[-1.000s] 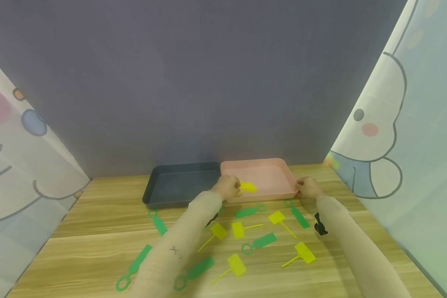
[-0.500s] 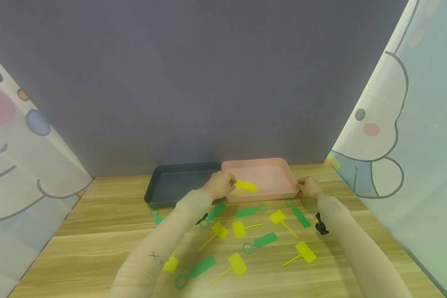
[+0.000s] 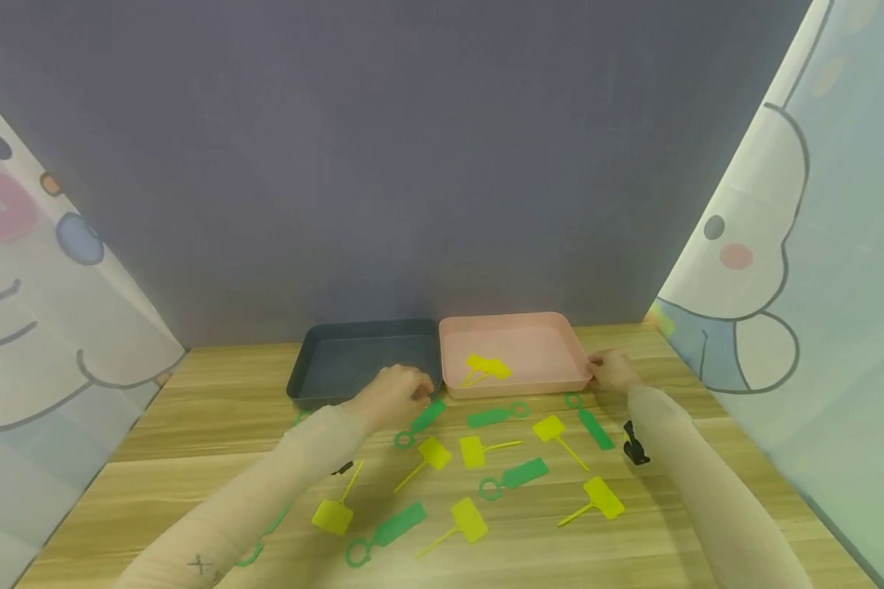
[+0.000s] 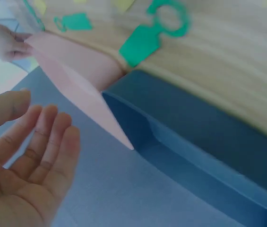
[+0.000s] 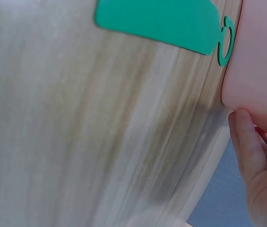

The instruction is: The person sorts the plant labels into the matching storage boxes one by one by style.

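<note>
My left hand (image 3: 396, 394) hovers at the front edge of the dark blue tray (image 3: 342, 364). In the left wrist view its fingers (image 4: 53, 139) are loosely bent, with nothing between them and the thumb. At the right end of the pink tray (image 3: 541, 352), my right hand (image 3: 614, 372) pinches the front corner; the right wrist view shows its fingertips (image 5: 244, 120) against the wall. A few yellow T-shaped plant labels (image 3: 495, 369) lie inside the pink tray. Nearest my left hand is a green ring-ended tag (image 3: 429, 415) on the wooden table.
Several more yellow labels (image 3: 470, 520) and green ring-ended tags (image 3: 525, 473) are scattered across the wooden table (image 3: 162, 458). Both trays stand side by side before a grey backdrop (image 3: 412, 164). Printed cartoon curtains (image 3: 751, 343) hang at the sides.
My left hand has let go of a yellow label in the pink tray and moved left and toward me, over the dark tray's front edge. The right hand stays on the pink tray.
</note>
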Demonstrator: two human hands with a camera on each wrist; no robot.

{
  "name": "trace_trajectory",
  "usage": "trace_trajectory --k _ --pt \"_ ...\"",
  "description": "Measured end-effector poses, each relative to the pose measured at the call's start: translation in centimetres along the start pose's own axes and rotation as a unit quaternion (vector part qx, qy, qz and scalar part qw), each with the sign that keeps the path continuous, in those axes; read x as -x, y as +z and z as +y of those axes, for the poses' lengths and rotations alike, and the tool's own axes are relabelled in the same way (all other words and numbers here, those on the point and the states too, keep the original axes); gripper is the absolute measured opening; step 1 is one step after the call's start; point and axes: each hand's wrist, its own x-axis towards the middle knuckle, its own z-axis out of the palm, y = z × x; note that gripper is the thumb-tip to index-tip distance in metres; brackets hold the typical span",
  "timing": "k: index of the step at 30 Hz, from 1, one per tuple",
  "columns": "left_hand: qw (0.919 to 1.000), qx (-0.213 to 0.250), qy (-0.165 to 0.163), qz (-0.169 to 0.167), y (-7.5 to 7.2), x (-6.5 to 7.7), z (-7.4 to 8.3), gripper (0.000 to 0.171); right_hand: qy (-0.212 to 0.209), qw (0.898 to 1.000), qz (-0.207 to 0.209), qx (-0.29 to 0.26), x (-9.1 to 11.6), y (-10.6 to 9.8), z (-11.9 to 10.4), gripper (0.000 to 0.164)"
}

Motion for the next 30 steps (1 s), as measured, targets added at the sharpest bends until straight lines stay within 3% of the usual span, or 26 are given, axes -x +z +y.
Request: trace_trajectory --k 3,5,9,14,24,30 --pt "0.9999 -0.005 -0.011 -0.007 0.1 2.5 -0.4 0.016 0.0 1.0 -0.002 -0.001 0.0 0.2 0.1 0.031" --pt "0.9991 0.004 -0.035 -0.022 0.2 3.9 -0.6 0.017 0.001 1.0 -0.003 -0.003 0.0 0.2 0.1 0.032" --pt "0.9891 0.045 -0.125 -0.064 0.8 6.2 -1.0 0.022 0.004 1.0 -0.003 -0.006 0.1 0.1 0.2 0.033" --pt "0.9752 0.065 -0.202 -0.064 2.1 7.9 -1.6 0.018 0.009 1.0 -0.004 -0.007 0.4 -0.1 0.0 0.034" --pt "0.9644 0.041 -0.254 -0.062 3.1 9.9 -2.0 0.027 0.01 1.0 -0.008 -0.004 0.6 0.0 0.0 0.035" --pt "0.9702 0.007 -0.239 -0.04 3.8 10.6 -2.4 0.02 0.007 1.0 -0.018 -0.009 0.4 -0.1 -0.2 0.036"
